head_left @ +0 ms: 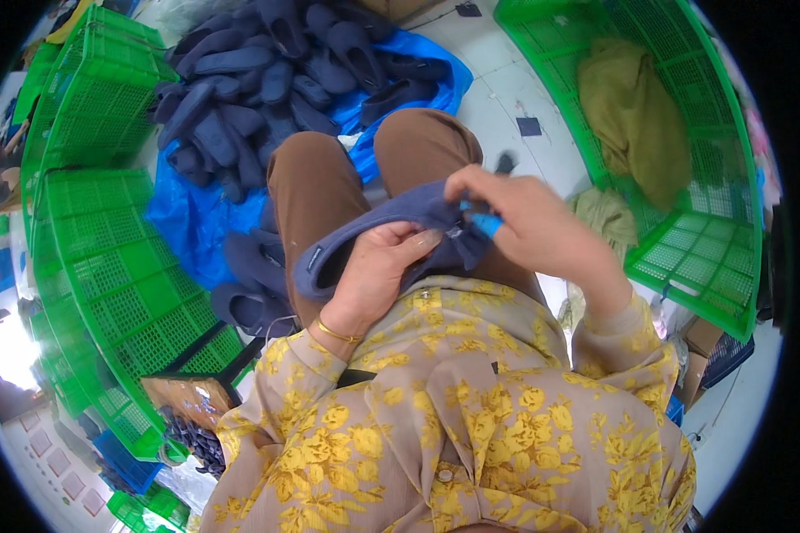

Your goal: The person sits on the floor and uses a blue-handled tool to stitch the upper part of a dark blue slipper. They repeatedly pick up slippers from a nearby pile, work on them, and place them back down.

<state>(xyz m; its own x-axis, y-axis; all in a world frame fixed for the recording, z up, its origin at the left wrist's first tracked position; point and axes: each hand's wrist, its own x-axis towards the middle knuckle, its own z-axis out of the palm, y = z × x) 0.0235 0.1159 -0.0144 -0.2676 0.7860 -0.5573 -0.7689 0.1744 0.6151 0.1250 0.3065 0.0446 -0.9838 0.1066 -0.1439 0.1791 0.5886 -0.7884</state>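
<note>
- Slipper [364,233] over my lap, frame centre; long axis runs from 8 o'clock up to 2 o'clock, opening facing up, far end toward 2 o'clock.
- Left hand [378,275] fingers curled and clamped on slipper's near side.
- Right hand [529,222] at 3 o'clock of the slipper, fingers pinched together on a blue tool [484,220] at its far end.
- Slipper pile [276,80] on blue sheet [187,218] at 11 o'clock.
- Green crates [107,258] at 9 o'clock; crate with olive cloth [636,115] at 2 o'clock.
</note>
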